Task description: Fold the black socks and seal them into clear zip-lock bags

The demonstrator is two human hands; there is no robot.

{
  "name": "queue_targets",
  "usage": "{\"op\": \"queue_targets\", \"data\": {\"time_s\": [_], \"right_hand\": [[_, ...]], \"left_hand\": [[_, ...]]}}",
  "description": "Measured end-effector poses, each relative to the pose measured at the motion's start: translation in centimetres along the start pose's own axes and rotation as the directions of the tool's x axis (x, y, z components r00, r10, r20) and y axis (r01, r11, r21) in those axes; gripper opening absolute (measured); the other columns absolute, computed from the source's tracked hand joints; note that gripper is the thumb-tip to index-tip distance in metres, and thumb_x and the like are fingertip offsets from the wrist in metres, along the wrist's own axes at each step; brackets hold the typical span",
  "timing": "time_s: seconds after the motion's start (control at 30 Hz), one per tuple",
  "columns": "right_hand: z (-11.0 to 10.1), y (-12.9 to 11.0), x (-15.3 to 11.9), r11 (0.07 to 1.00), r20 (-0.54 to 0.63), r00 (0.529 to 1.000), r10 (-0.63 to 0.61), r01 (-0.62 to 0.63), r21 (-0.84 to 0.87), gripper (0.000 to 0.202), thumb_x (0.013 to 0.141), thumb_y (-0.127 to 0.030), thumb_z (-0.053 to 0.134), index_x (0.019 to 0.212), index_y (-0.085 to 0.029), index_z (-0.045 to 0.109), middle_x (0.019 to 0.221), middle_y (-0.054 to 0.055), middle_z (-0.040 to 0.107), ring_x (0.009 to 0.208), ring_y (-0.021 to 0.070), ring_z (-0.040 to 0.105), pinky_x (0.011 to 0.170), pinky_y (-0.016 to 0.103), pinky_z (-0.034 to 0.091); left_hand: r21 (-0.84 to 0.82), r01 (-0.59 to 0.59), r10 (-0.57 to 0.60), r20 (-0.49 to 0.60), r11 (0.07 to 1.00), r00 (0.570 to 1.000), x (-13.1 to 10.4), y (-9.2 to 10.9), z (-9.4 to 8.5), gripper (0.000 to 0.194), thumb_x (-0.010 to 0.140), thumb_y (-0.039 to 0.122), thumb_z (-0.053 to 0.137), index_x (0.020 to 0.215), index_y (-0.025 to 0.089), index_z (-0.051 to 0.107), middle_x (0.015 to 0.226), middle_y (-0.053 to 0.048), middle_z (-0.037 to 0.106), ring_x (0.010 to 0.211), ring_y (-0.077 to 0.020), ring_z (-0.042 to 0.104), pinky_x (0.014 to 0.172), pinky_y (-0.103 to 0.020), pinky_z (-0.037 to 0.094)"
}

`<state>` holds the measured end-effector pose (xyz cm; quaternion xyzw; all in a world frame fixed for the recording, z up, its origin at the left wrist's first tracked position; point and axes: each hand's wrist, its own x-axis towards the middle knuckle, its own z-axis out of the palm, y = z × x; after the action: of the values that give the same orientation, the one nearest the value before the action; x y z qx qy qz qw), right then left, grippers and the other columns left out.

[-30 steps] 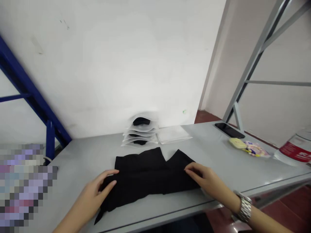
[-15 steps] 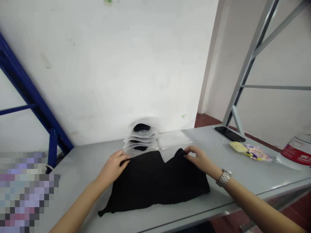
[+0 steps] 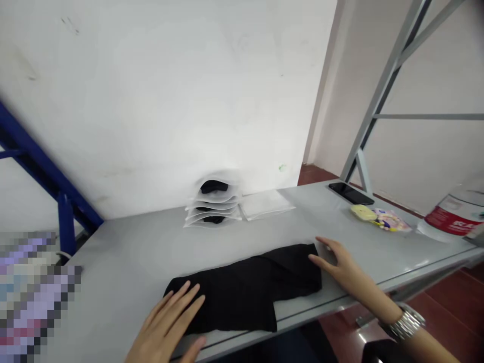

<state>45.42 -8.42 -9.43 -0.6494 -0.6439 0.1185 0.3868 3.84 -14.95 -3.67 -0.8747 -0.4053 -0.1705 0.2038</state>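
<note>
A black cloth garment (image 3: 242, 287) lies on the grey table, its lower edge reaching the front rim. My left hand (image 3: 170, 322) rests on the garment's left end with fingers spread, holding nothing. At the garment's right end is my right hand (image 3: 336, 259), thumb and fingers apart, the thumb close to the cloth's edge. Behind the garment stands a stack of frosted plastic bags (image 3: 214, 199) with black cloth inside. Flat white bags (image 3: 264, 204) lie just right of that stack.
A black phone (image 3: 351, 193), a small yellow item (image 3: 363, 212), a colourful packet (image 3: 391, 220) and a red-labelled bottle (image 3: 454, 214) are at the right. A blue frame (image 3: 45, 171) stands at the left, a grey metal frame (image 3: 381, 96) at the right. A white wall rises behind.
The garment has turned and moved nearer the front edge. Both hands have released their pinch on its upper edge; my left hand now lies flat on it, and my right hand has opened beside it.
</note>
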Motion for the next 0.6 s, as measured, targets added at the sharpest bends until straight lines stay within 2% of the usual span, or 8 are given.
{"op": "queue_targets", "data": {"time_s": [0.07,0.13,0.2,0.23,0.33,0.43,0.5,0.6], "right_hand": [[0.1,-0.5,1.2,0.999,0.020,0.999,0.029,-0.029,-0.027,0.036,0.068,-0.045,0.064,0.091,-0.018,0.063,0.117,0.014,0.058,0.111,0.0322,0.052,0.097,0.049,0.040],[-0.7,-2.4,2.4,0.999,0.118,0.992,0.039,-0.041,0.014,0.025,0.070,-0.043,0.061,0.075,-0.019,0.059,0.099,0.011,0.065,0.095,0.0282,0.060,0.086,0.043,0.047],[-1.9,-5.6,3.7,0.986,0.219,0.971,0.097,-0.123,0.108,0.024,0.077,-0.045,0.053,0.077,-0.021,0.054,0.069,0.002,0.063,0.061,0.0197,0.061,0.059,0.034,0.050],[-2.5,-7.5,4.2,0.968,0.260,0.956,0.134,-0.182,0.170,0.025,0.080,-0.047,0.049,0.081,-0.022,0.051,0.059,-0.002,0.058,0.045,0.0156,0.054,0.046,0.030,0.045],[-2.9,-13.7,5.4,0.910,0.306,0.947,0.095,-0.207,0.359,0.026,0.081,-0.049,0.047,0.085,-0.023,0.046,0.049,-0.007,0.049,0.035,0.0121,0.046,0.034,0.023,0.034],[-0.6,-18.6,5.0,0.934,0.383,0.923,-0.042,-0.100,0.343,0.020,0.084,-0.043,0.046,0.085,-0.023,0.046,0.053,-0.006,0.053,0.036,0.0110,0.048,0.036,0.021,0.034],[2.0,-20.6,3.7,0.981,0.348,0.926,-0.143,0.087,0.173,0.017,0.085,-0.037,0.047,0.087,-0.021,0.050,0.060,-0.002,0.059,0.046,0.0133,0.055,0.045,0.023,0.039],[5.2,-21.6,1.0,0.944,0.369,0.894,-0.255,0.312,-0.105,0.031,0.089,-0.043,0.043,0.086,-0.016,0.059,0.074,0.008,0.065,0.068,0.0212,0.062,0.061,0.031,0.045]], "left_hand": [[0.091,-0.045,0.043,0.025,0.995,0.999,1.1,1.2,-0.1,0.060,0.084,0.047,0.051,0.137,0.023,0.039,0.135,-0.004,0.051,0.118,-0.0249,0.054,0.086,-0.037,0.052],[0.152,-0.090,0.082,0.058,0.984,0.995,1.8,2.2,0.2,0.062,0.085,0.052,0.047,0.138,0.023,0.038,0.136,-0.004,0.049,0.118,-0.0268,0.053,0.085,-0.038,0.052],[0.183,-0.117,0.105,0.074,0.976,0.992,2.0,2.9,0.9,0.066,0.084,0.059,0.043,0.139,0.023,0.037,0.136,-0.006,0.049,0.117,-0.0291,0.053,0.085,-0.040,0.050],[0.190,-0.122,0.110,0.074,0.974,0.991,2.0,3.1,1.2,0.068,0.083,0.062,0.041,0.139,0.022,0.037,0.136,-0.006,0.049,0.117,-0.0302,0.053,0.085,-0.041,0.049],[0.194,-0.102,0.087,0.081,0.976,0.993,1.8,3.5,1.8,0.072,0.083,0.064,0.039,0.140,0.022,0.034,0.137,-0.008,0.048,0.119,-0.0324,0.051,0.088,-0.044,0.044],[0.189,-0.065,0.050,0.084,0.980,0.995,1.8,3.8,2.1,0.071,0.083,0.064,0.039,0.141,0.023,0.033,0.136,-0.009,0.049,0.119,-0.0333,0.050,0.090,-0.046,0.041],[0.187,-0.066,0.054,0.067,0.980,0.996,1.7,3.9,2.2,0.072,0.083,0.064,0.039,0.141,0.022,0.033,0.134,-0.009,0.052,0.118,-0.0330,0.051,0.090,-0.046,0.040],[0.175,-0.082,0.079,0.025,0.981,0.997,1.3,3.5,2.6,0.080,0.079,0.069,0.040,0.142,0.019,0.031,0.132,-0.014,0.053,0.117,-0.0308,0.052,0.089,-0.040,0.043]]}}
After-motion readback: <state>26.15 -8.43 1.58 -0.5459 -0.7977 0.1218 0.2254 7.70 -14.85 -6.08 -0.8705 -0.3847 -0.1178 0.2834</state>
